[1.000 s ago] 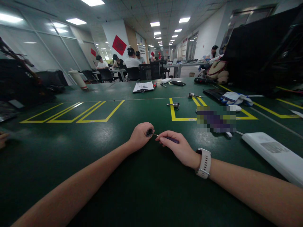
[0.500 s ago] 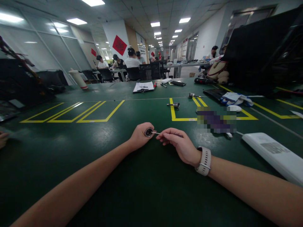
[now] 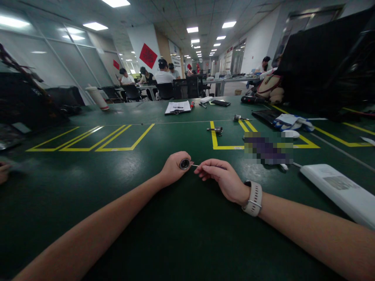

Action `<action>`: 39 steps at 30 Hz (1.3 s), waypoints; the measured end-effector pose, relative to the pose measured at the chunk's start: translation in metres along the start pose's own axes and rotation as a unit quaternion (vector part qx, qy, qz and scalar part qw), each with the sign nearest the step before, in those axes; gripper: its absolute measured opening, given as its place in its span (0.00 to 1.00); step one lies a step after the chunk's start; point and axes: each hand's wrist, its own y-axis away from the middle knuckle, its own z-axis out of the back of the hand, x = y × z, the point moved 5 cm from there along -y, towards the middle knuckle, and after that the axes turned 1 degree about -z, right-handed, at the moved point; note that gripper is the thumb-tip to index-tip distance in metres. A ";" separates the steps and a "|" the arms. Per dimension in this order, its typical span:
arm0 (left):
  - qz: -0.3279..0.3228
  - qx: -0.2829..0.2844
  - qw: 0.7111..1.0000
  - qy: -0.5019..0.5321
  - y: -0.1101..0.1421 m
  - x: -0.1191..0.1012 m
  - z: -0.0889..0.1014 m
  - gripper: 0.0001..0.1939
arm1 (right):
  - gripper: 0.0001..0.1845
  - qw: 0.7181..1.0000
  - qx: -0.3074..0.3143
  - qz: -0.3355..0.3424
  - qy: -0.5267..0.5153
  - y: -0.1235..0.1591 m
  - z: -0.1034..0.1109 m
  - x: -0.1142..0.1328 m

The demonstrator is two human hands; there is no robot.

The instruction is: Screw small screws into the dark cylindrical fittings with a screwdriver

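My left hand (image 3: 173, 168) is closed around a small round metal part (image 3: 184, 164), its open end facing right. My right hand (image 3: 222, 178) pinches a thin screwdriver (image 3: 195, 165) whose metal tip reaches into the round part; its purple handle is mostly hidden under my fingers. Both hands rest low over the dark green table (image 3: 146, 218), near its middle. A white watch (image 3: 254, 198) sits on my right wrist.
Two similar metal parts (image 3: 216, 130) (image 3: 238, 117) lie further back by yellow tape lines (image 3: 222, 146). A white flat device (image 3: 340, 191) lies at right, gloves (image 3: 290, 121) beyond it, a clipboard (image 3: 177, 107) at the back. Another person's hand (image 3: 4, 171) is at the left edge. People sit at far tables.
My right hand rolled over the screwdriver, hiding the purple handle that showed a second ago; the wrist turned a little. The left hand and the round part stayed put.
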 end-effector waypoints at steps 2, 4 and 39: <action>-0.002 0.000 1.000 0.029 0.000 0.000 0.000 0.10 | 0.06 1.000 0.004 -0.006 -0.025 -0.001 0.000 0.000; -0.001 0.004 0.999 0.044 0.000 0.001 -0.001 0.10 | 0.06 0.999 0.011 -0.011 -0.031 -0.001 -0.001 0.000; 0.014 0.002 0.999 0.046 0.001 0.005 -0.001 0.09 | 0.07 1.000 0.011 0.000 -0.018 0.002 -0.003 0.002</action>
